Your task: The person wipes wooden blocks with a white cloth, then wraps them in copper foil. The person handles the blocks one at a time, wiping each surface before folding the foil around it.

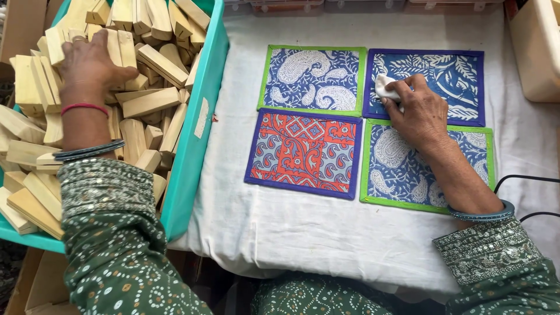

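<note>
— what are the hands doing right now?

— i'm seeing the right hand point(419, 114) closing its fingers around a small white pad point(385, 87), pressing it onto the purple-edged blue leaf-print mat point(449, 73). the wrist is lying across the green-edged paisley mat point(402, 169) just below it.

— and the left?

— the left hand point(87, 61) is resting palm down on a heap of pale wooden blocks point(149, 102), fingers curling over the top ones. i can't tell whether it is actually gripping a block or only touching them.

— where is that heap sitting?

— it's filling a teal bin point(201, 111) at the left, just beside the white cloth point(326, 233) covering the table.

— what else is lying on the cloth?

— four mats are sitting edge to edge in a square. besides the two under the right arm, i'm seeing a green-edged blue paisley mat point(312, 79) at upper left and a red-and-blue patchwork mat point(303, 151) below it. a black cable point(528, 178) is running off at the right.
</note>
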